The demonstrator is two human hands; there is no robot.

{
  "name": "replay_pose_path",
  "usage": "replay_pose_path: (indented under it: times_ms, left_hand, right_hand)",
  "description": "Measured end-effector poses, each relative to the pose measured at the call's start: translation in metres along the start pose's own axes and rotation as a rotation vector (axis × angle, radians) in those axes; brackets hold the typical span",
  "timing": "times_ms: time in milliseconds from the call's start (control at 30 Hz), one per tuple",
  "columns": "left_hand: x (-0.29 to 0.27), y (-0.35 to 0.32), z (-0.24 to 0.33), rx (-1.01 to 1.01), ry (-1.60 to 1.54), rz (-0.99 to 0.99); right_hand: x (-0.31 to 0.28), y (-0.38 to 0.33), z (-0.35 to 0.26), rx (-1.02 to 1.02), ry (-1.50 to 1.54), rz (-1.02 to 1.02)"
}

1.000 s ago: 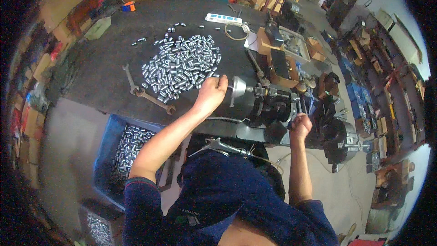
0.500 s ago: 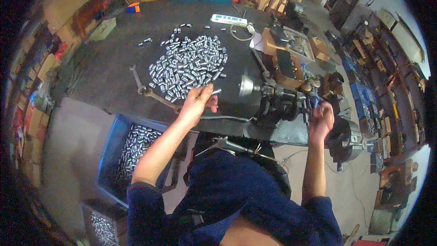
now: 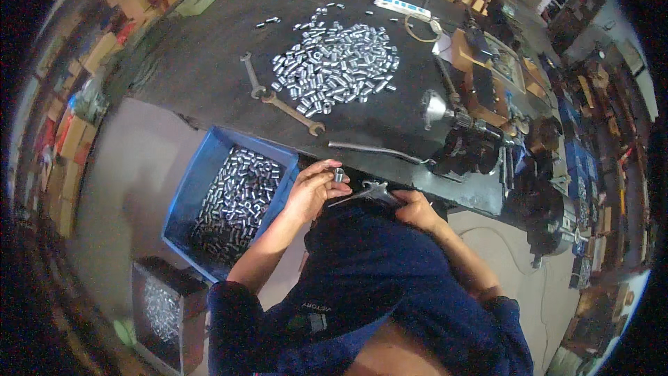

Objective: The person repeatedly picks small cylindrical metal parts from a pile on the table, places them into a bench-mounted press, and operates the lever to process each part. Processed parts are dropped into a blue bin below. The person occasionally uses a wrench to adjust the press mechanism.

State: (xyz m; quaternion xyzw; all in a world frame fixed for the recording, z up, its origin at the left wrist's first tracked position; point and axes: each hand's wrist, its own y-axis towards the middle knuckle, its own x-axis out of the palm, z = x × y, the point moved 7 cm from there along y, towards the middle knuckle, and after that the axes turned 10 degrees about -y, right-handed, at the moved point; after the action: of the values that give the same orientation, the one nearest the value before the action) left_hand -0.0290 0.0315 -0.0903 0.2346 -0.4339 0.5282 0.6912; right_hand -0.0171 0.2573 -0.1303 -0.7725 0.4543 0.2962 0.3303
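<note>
Between the thumb and fingers of my left hand [image 3: 308, 193] is a short shiny metal sleeve [image 3: 339, 175], held upright just off the near edge of the dark workbench [image 3: 202, 63]. My right hand [image 3: 416, 210] is closed round an air blow gun [image 3: 378, 191] at my lap, its thin nozzle pointing left toward my left hand. The nozzle tip lies below the sleeve, apart from it. A large heap of similar metal sleeves [image 3: 334, 63] covers the bench beyond. Left of my left hand stands a blue bin [image 3: 182, 198] with many more sleeves in it.
Two open-end spanners [image 3: 292, 115] and a bent metal rod [image 3: 376, 150] lie on the bench. A small machine with a silver cone [image 3: 435, 108] stands at the right, near cardboard boxes [image 3: 480, 101]. A power strip [image 3: 402, 7] lies far back. A second box [image 3: 189, 313] holds small parts below left.
My left hand has drawn back from the heap toward my lap with the sleeve. My right hand has left the machine and taken hold of the blow gun. The view has shifted.
</note>
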Motion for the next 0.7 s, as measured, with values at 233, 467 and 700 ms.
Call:
replay_pose_path:
  times_ms: [233,467,700]
  left_hand:
    - [-0.024,-0.022,0.028,0.146,0.046,0.037]
    - [-0.042,-0.014,-0.006,-0.001,-0.098,0.058]
    - [-0.041,-0.009,-0.028,-0.076,0.007,0.098]
  right_hand:
    - [-0.066,-0.041,-0.066,-0.14,0.055,0.028]
    - [-0.093,-0.066,-0.087,0.076,0.282,-0.112]
    - [-0.074,-0.051,-0.072,-0.132,0.038,0.004]
